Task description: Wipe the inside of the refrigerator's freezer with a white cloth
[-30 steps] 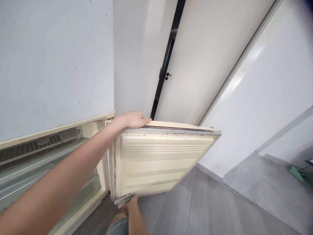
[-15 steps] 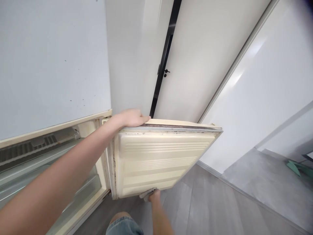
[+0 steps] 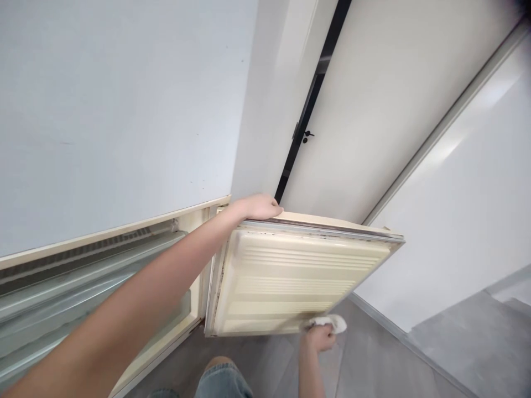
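Observation:
A cream freezer door (image 3: 290,271) hangs open, its ribbed inner panel facing me. Dark specks mark the rubber seal along its border. My left hand (image 3: 261,207) grips the door's top edge near the hinge side, fingers curled over it. Low down, at the door's bottom edge, my right hand (image 3: 321,337) is closed around a white cloth (image 3: 332,321), which is slightly blurred. The cloth lies against or just beside the lower corner; exact contact is hard to tell. My left forearm crosses in front of the open compartment and covers part of the drawers (image 3: 99,293).
Above the compartment rises the pale upper fridge door (image 3: 124,110). Behind stands a white room door with a black handle (image 3: 307,134). A white wall (image 3: 468,221) is at the right, above grey floor (image 3: 373,354). My knee in denim (image 3: 224,381) is close below the door.
My right hand has moved the cloth to the right along the door's bottom edge. My left hand keeps its hold on the top edge. The whole view has shifted somewhat.

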The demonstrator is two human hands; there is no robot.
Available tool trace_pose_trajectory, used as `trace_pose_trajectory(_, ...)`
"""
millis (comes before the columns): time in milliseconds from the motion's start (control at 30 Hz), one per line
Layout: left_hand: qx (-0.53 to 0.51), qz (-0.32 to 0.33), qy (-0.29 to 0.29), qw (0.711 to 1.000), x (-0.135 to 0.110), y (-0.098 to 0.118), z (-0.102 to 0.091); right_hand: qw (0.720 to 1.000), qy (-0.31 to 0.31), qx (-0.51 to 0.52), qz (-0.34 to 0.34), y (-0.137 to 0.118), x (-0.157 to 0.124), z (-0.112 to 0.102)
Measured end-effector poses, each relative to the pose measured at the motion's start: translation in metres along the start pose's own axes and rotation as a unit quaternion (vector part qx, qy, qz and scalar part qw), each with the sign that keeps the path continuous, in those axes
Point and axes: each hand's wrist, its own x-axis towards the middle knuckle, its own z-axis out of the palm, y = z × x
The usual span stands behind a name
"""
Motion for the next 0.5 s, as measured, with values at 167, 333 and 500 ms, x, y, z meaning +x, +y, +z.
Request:
trace_pose_trajectory(167,-0.017,0.008,0.0,1.0,-0.006,0.003,-0.003,0.976,0.071,0.095,-0.182,-0.112,-0.03,0.001)
trace_pose_trajectory(333,-0.032,0.013,-0.001,0.999,-0.006,0.004,-0.003,0.779,-0.012,0.076,-0.623,-0.199,-0.093,0.025)
trace_pose_trajectory(500,-0.053,0.029,-0.013,0.998,-0.001,-0.002,-0.001,0.655,-0.016,0.008,-0.755,-0.205,-0.136,0.056)
